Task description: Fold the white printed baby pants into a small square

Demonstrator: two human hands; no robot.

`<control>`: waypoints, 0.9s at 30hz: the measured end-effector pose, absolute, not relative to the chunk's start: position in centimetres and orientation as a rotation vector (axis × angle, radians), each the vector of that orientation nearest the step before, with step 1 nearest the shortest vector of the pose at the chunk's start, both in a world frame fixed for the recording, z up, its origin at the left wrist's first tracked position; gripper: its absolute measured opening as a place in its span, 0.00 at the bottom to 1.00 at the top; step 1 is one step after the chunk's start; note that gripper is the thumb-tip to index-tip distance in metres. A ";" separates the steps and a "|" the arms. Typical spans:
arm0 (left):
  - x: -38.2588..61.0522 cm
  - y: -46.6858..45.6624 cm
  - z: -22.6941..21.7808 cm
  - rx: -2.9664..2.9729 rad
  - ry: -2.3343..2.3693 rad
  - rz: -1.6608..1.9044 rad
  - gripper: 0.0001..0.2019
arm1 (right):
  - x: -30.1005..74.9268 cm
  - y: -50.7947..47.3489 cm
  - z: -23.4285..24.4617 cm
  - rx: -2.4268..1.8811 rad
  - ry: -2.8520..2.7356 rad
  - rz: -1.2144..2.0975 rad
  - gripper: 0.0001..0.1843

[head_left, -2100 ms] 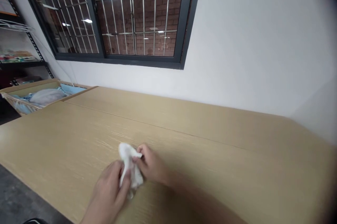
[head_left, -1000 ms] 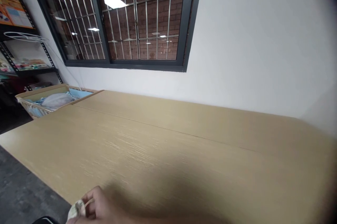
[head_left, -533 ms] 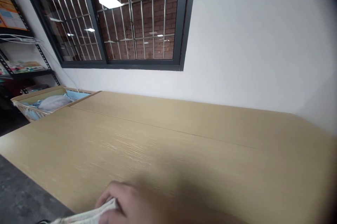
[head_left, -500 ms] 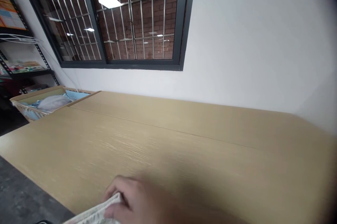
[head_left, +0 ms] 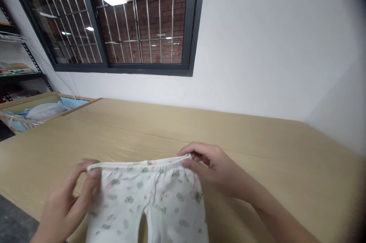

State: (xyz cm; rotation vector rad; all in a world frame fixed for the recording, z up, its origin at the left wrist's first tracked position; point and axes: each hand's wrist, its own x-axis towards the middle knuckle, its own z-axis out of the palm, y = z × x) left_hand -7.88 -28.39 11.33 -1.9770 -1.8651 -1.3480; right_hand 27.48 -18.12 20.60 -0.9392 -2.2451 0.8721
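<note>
Hands (head_left: 214, 167) pinch baby pants' (head_left: 145, 201) waistband (elastic).

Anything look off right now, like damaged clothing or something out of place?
Nothing stands out. The white printed pants hang fairly evenly from their elastic waistband, held at each end by the left hand and right hand. No tear or stain shows, though the lower legs run out of view.

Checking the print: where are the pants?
Head view, lower centre: the white pants hang between the left hand and right hand, above the wooden table.
</note>
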 end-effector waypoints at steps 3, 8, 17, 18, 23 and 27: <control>-5.8 -24.0 11.8 -2.176 -1.886 -1.402 0.10 | 28.5 -15.8 19.3 -1.029 -2.262 0.726 0.14; -4.0 -17.5 8.7 -2.341 -2.014 -1.182 0.16 | 29.3 -10.8 13.6 -1.173 -2.249 0.531 0.14; -3.3 -10.5 2.0 -2.385 -1.961 -0.968 0.17 | 29.0 -6.3 5.9 -1.281 -2.335 0.429 0.14; -3.3 -10.2 1.6 -2.387 -1.963 -0.955 0.17 | 29.0 -6.0 5.5 -1.293 -2.341 0.404 0.15; -3.6 -8.6 0.6 -2.382 -1.969 -0.913 0.12 | 28.7 -4.9 3.5 -1.331 -2.407 0.149 0.14; -3.7 -7.4 0.4 -2.360 -1.972 -0.914 0.11 | 28.4 -4.3 2.7 -1.325 -2.430 0.047 0.14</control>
